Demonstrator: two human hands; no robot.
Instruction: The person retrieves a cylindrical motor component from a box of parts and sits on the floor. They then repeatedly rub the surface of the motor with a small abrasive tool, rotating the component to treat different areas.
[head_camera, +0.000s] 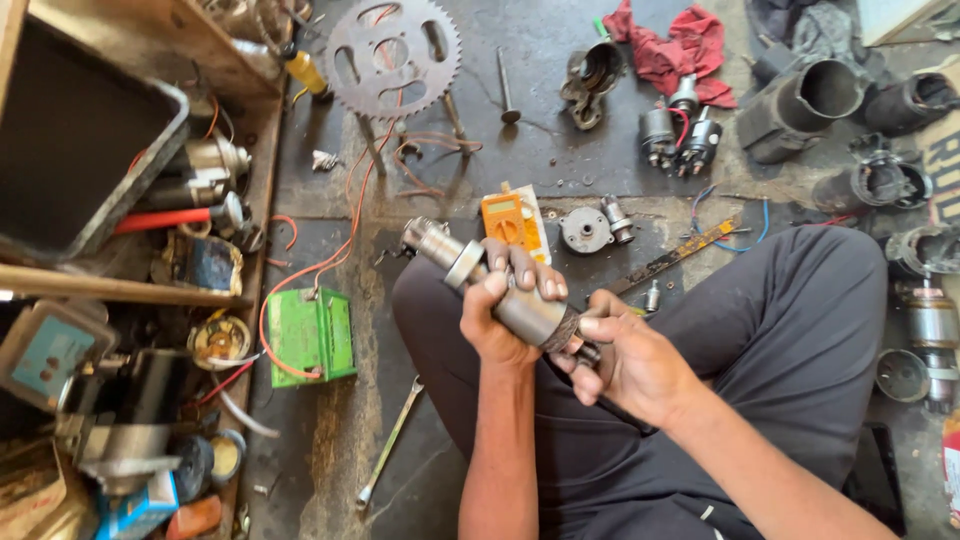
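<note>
I sit cross-legged on a grimy floor in dark trousers (800, 330). Both hands hold a long metal motor armature (450, 255) slanting from upper left to lower right over my lap. My left hand (500, 305) wraps around its middle. My right hand (625, 360) grips the lower, dark end of the shaft. The upper end with a silver ring sticks out past my left fist.
A green battery (312, 335) with orange wires lies left of my knee, a spanner (390, 442) below it. An orange multimeter (505, 220), a sprocket (392, 45), a red rag (680, 45), starter motors (675, 135) and cylinder housings (800, 105) litter the floor. Cluttered wooden shelves (130, 290) stand left.
</note>
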